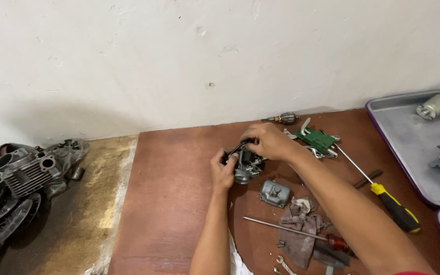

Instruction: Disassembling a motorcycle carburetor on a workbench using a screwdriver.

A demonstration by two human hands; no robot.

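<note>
A dark metal carburetor body (246, 164) rests on the reddish-brown board (174, 193) near the wall. My left hand (222, 170) grips its left side. My right hand (270, 141) closes over its top from the right. Just in front of it lies a grey metal bowl cover (274, 193).
A yellow-and-black-handled screwdriver (380, 191), a red-handled screwdriver (301, 231) across a grey rag (299, 226), a small wrench (283, 264), a green part (315, 139) and a motor armature (285, 118) lie around. Grey trays (408, 147) with motors sit right. An engine cylinder and parts (24, 175) stand on the floor at left.
</note>
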